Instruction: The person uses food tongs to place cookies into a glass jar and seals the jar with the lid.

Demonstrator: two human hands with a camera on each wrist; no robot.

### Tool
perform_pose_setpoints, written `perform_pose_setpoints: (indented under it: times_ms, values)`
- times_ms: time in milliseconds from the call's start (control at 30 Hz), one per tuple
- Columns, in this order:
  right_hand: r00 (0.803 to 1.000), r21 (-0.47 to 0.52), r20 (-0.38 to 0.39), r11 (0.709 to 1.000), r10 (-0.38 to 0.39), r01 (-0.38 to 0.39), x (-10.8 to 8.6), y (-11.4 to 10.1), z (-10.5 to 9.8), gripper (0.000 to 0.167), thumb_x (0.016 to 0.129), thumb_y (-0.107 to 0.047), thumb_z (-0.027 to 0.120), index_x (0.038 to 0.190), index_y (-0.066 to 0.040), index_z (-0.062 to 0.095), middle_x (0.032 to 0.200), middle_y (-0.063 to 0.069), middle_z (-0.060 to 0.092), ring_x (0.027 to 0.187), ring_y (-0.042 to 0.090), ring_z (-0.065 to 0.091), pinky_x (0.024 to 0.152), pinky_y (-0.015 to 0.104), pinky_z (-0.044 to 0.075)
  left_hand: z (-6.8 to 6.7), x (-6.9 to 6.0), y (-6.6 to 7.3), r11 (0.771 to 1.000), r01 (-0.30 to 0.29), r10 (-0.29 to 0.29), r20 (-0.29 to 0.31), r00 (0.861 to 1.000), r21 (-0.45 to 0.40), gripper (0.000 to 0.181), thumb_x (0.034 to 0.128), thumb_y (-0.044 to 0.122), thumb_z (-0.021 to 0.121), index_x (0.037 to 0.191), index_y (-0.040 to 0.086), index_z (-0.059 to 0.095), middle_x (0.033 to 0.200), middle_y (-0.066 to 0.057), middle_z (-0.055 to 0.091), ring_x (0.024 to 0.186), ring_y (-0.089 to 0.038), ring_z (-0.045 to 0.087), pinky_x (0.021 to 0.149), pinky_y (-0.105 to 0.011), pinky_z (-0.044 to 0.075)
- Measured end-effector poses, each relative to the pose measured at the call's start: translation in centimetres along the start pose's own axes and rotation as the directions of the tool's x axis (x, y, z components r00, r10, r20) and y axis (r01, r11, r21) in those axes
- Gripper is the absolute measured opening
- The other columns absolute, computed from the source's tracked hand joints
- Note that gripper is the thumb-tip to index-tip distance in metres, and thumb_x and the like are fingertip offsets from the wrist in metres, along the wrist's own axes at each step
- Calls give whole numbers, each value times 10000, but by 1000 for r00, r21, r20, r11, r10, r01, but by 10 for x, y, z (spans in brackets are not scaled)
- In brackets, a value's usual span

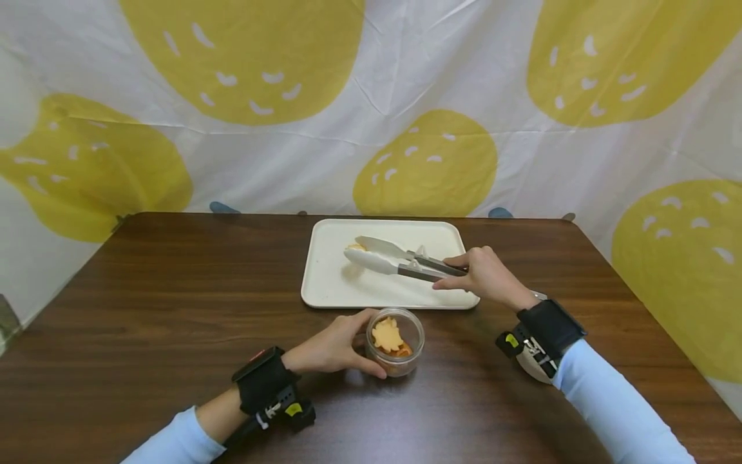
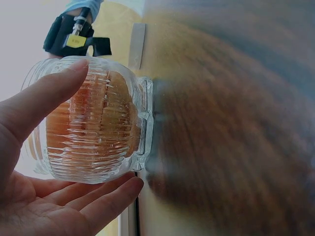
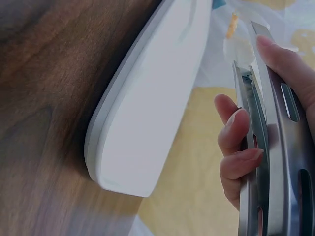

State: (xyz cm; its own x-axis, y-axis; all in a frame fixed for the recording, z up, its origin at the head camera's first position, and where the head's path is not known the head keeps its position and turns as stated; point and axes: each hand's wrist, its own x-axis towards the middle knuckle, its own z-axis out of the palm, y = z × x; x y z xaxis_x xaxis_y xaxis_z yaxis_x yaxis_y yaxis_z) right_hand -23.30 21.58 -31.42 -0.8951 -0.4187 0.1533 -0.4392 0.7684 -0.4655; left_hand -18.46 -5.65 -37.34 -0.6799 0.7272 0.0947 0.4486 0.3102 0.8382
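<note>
My left hand (image 1: 330,345) holds a clear ribbed glass jar (image 1: 418,338) from its left side, the thumb across its wall in the left wrist view. Inside the jar are several orange-brown cookies (image 2: 93,118), with a pale scalloped one (image 1: 387,335) on top. My right hand (image 1: 484,277) grips metal tongs (image 1: 418,273) by their dark handles, thumb on one arm and fingers around the other. At the tongs' pale tips is a small orange-yellow cookie (image 3: 233,25), partly hidden. The tips are above a white rectangular tray (image 1: 324,293).
The brown wooden table (image 1: 203,290) extends to both sides. The tray lies behind the jar, near the table's far edge. Beyond that edge hangs a white cloth (image 1: 278,167) with big yellow shapes.
</note>
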Motion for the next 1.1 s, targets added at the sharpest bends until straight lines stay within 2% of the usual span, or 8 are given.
perform_pose_setpoints:
  times_ms: [133,200,333,467,600,900,1000,1100]
  values:
    - [1000,4,-13,1000,1,-1,-13,-2,-6,564,682,-374,741,1070,20,626,754,161,657,454,55,204,487,202,311,0,0,-1,1000,2,-2,2,1000,-13,714,634,194,804,1222,32,433,1190,-83,524,1107,-183,480,897,-242,430]
    - [1000,-4,-28,1000,-14,14,-19,-3,-9,547,681,-361,746,1059,17,634,871,159,667,484,60,294,529,204,346,-1,0,-1,1000,2,-2,3,1000,-18,711,635,191,804,1220,30,433,1188,-85,524,1105,-185,481,896,-241,431]
    - [998,-26,-56,999,-41,39,-31,-4,-13,519,670,-327,763,1043,14,645,912,148,662,585,102,441,534,190,366,-2,0,0,1000,0,0,1,1000,-15,713,636,187,804,1222,28,431,1189,-88,521,1106,-189,482,888,-233,436]
    - [997,-17,-64,999,-52,51,-42,-3,-17,525,665,-326,764,1051,8,643,841,98,673,538,76,409,452,172,310,-2,0,0,1000,-5,5,0,1000,-18,716,638,182,802,1227,25,427,1197,-93,516,1111,-197,480,884,-233,439]
    - [993,-4,-75,996,-87,87,-56,-2,-19,481,662,-301,769,1038,-22,661,778,-3,663,532,29,414,438,159,320,-1,0,1,1000,-11,11,6,1000,-19,716,643,182,799,1231,21,422,1196,-97,517,1110,-203,482,878,-230,443]
    - [983,9,-85,987,-162,163,-84,-2,-26,469,670,-264,768,1032,11,654,773,-17,673,539,-18,433,445,139,358,-1,0,2,1000,-10,10,9,1000,-4,796,650,179,797,1291,-1,360,1244,-122,487,1131,-215,470,887,-255,443]
    - [980,23,-83,983,-179,182,-92,-3,-28,473,669,-245,768,1037,27,646,779,-9,676,526,-26,409,427,126,320,-1,0,2,1000,-11,10,8,1000,7,865,653,179,795,1340,6,298,1306,-143,433,1164,-226,443,901,-285,438]
    - [976,24,-86,979,-198,200,-98,-3,-29,464,665,-228,771,1025,38,648,802,28,682,552,-30,438,458,121,345,-1,0,2,1000,-14,14,14,1000,-8,911,659,164,790,1373,20,243,1357,-154,372,1192,-239,413,914,-314,432]
